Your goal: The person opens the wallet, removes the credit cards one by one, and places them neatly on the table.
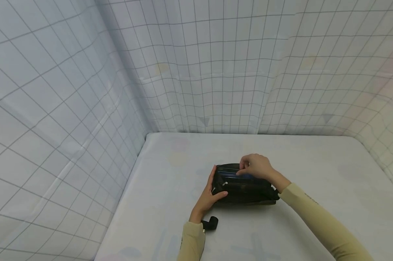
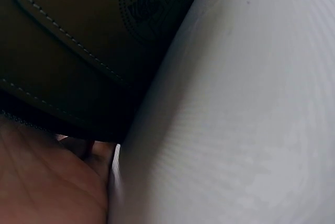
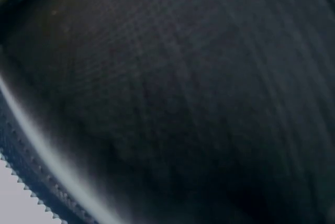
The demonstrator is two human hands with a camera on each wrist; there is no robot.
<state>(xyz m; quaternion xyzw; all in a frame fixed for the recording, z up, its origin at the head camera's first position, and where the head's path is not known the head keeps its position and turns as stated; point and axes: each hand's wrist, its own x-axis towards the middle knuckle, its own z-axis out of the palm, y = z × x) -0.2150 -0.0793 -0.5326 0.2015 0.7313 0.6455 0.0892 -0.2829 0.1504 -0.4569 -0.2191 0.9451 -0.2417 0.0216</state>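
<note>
A black zippered bag sits on the white table in the head view. My left hand grips its left end, thumb over the front and fingers along the side. In the left wrist view the bag's brown leather face shows pale stitching and a round printed emblem; my left palm is beside its zippered edge. My right hand pinches at the bag's upper opening, over a bluish strip; the fingertips' hold is small here. Dark ribbed lining and a toothed zipper edge fill the right wrist view.
A white cloth covers the table. White grid-patterned curtains hang behind it and on both sides. A small black device is strapped at my left wrist.
</note>
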